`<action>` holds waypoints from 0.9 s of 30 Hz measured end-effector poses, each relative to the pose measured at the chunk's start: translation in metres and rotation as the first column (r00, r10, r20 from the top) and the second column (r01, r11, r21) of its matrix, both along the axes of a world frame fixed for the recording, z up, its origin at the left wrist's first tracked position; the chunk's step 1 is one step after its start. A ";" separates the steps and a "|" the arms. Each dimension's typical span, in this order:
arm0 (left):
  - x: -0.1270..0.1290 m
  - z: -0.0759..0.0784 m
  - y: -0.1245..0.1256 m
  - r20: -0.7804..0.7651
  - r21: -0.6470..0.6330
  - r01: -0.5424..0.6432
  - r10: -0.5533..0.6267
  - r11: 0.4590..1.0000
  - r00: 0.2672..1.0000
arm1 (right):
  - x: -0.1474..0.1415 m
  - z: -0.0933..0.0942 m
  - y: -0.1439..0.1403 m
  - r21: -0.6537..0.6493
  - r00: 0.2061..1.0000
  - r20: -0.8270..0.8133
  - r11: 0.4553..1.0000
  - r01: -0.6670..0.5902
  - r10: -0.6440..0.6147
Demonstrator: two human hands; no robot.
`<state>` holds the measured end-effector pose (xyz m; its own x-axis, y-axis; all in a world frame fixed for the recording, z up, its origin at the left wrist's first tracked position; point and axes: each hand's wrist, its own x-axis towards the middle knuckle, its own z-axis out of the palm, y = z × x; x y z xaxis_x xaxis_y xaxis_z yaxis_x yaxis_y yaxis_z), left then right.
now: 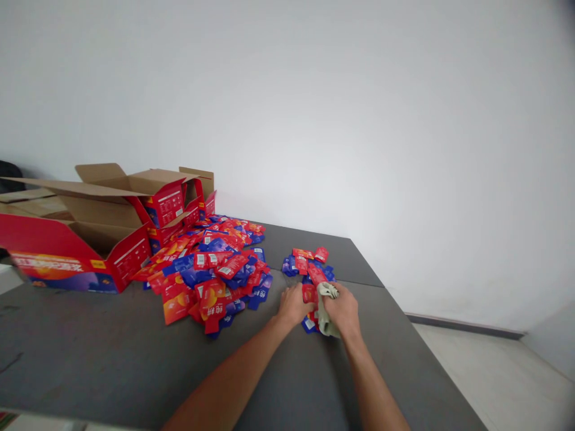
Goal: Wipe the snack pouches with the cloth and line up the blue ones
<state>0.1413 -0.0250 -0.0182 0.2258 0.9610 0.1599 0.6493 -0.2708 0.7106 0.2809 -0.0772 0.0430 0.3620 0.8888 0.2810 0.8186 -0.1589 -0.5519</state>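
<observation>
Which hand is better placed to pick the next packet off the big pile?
Probably left. The left hand lies nearer the big pile and looks free, while the right hand grips a pale cloth over the small pile.

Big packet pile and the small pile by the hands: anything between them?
Head view: bare grey table separates the big packet pile from the small pile; left hand sits at its near end.

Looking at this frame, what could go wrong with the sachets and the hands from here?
The small heap of red and blue foil sachets lies near the grey table's far edge; a push could slide some off. The right hand grips a pale cloth over a red sachet, which may slip. The left hand might nudge the large sachet pile.
</observation>
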 end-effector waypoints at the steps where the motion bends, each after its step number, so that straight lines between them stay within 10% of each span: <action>1: 0.002 -0.004 0.002 0.115 -0.048 0.015 -0.010 0.999 0.993 | 0.000 -0.002 0.000 -0.006 1.000 -0.002 1.000 0.003 -0.003; 8: -0.018 -0.016 0.013 0.626 -0.298 0.084 0.129 0.951 0.769 | -0.006 -0.013 0.000 0.072 0.996 -0.055 0.995 -0.072 0.076; 15: -0.067 0.000 0.013 0.943 -0.227 0.382 0.104 0.896 0.316 | -0.035 -0.006 0.021 0.310 0.965 -0.067 0.925 -0.220 0.252; 27: -0.090 0.009 0.013 0.978 -0.182 0.481 0.110 0.858 0.175 | -0.077 -0.036 0.022 0.463 0.896 0.036 0.787 -0.407 0.443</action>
<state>0.0514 -0.0119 -0.0096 0.3640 0.9294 0.0612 -0.6270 0.1960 0.7539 0.2043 -0.0550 0.0070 0.0121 0.7394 0.6731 0.7006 0.4740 -0.5333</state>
